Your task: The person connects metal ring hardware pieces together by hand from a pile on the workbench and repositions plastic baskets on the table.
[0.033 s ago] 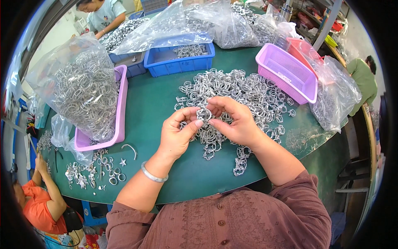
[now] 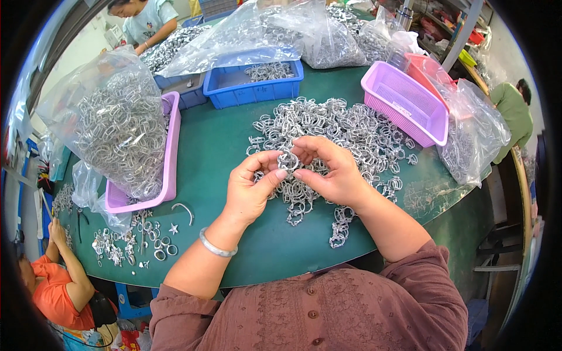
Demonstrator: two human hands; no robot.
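Note:
Between my two hands, over the near part of a heap, I hold a small silver-coloured metal ring [image 2: 287, 161]. My left hand [image 2: 249, 186] pinches its left side between thumb and forefinger, the other fingers curled. On the opposite side, the thumb and fingers of my right hand [image 2: 338, 175] close round the ring's edge. Underneath and behind lies a heap of similar metal rings [image 2: 328, 126], many tangled together. A short strand of linked pieces [image 2: 341, 225] trails from the heap toward me. My fingers hide part of the held ring.
On the green table [image 2: 228, 137], a purple basket [image 2: 174, 169] with a bag of rings [image 2: 120, 126] stands left. Loose rings [image 2: 155, 234] and a star [image 2: 174, 229] lie nearby. Blue bins [image 2: 254, 93] are behind, another purple basket [image 2: 404, 105] right. Co-workers [image 2: 64, 292] [image 2: 146, 23] sit around.

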